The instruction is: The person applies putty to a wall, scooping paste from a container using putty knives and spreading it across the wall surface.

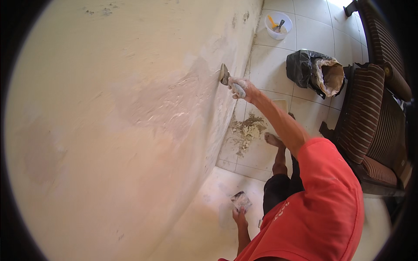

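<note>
Grey metal putty knife with pale-smeared handle (224, 75): at the cream plastered wall (65, 87); right hand (246, 88) clenched round the handle, probably to leave the broad blade free along the surface. Small square dark plate (241, 202): lower, grasped at its edge by the left hand (239, 216), presumably to carry its whitish paste; face thickly smeared. Pinkish-grey wall patch (170, 102): streaked, ridged. Round white plastic bucket (270, 33): on the white tiled floor (271, 65), holding tools, likely parked clear of footing
</note>
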Demonstrator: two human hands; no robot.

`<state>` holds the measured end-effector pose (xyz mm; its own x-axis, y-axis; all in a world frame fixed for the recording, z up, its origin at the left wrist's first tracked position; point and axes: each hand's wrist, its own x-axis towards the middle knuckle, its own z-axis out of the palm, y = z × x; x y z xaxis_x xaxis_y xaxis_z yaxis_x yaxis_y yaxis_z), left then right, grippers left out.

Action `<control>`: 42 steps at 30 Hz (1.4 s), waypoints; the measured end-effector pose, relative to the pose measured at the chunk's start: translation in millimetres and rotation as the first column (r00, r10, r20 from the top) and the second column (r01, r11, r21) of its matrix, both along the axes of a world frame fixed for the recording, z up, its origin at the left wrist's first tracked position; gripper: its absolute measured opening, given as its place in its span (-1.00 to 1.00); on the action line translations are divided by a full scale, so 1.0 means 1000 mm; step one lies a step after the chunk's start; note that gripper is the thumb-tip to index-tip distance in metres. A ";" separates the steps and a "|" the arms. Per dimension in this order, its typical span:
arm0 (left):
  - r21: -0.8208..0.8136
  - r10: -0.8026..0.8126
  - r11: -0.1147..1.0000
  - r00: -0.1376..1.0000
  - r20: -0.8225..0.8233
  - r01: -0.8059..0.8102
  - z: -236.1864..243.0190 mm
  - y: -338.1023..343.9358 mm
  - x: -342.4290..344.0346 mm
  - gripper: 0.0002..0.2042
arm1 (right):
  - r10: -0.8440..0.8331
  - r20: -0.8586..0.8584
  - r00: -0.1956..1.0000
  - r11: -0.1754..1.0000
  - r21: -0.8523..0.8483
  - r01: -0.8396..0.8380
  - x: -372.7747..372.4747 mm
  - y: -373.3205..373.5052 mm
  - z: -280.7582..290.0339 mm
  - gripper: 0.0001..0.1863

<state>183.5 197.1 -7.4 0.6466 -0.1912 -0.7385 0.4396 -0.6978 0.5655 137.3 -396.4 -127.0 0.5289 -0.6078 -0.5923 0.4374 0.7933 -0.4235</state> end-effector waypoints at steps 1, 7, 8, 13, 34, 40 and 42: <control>0.002 -0.015 1.000 1.000 0.011 0.015 0.002 0.000 0.001 -0.68 | -0.003 0.008 1.000 1.000 -0.015 0.004 0.005 0.003 0.012 -0.72; 0.011 -0.016 1.000 0.999 0.032 0.015 -0.001 0.002 0.003 -0.71 | -0.043 0.110 0.993 0.997 -0.066 0.050 0.007 0.028 0.046 -0.72; 0.008 -0.007 1.000 0.999 0.037 0.007 -0.002 0.004 0.002 -0.72 | -0.035 0.115 0.993 0.997 -0.069 0.043 0.009 0.033 0.056 -0.72; 0.030 0.010 0.999 0.994 0.109 -0.014 -0.007 0.003 0.001 -0.78 | -0.056 0.118 0.991 0.991 -0.114 0.069 0.018 0.055 0.084 -0.69; -0.658 0.413 0.686 0.911 0.001 -0.311 0.074 -0.129 -0.026 -0.70 | 0.347 0.159 0.924 0.919 -0.255 -0.301 -0.124 0.200 0.262 -0.60; -0.780 0.198 0.584 0.971 -0.132 -0.225 0.161 -0.217 0.006 -0.77 | 0.416 -0.243 0.876 0.549 -0.701 -0.455 -0.165 0.187 0.286 -0.60; -0.775 0.192 0.580 0.967 -0.167 -0.249 0.170 -0.226 0.003 -0.78 | 0.481 -0.317 0.818 0.513 -0.655 -0.555 -0.173 0.188 0.308 -0.64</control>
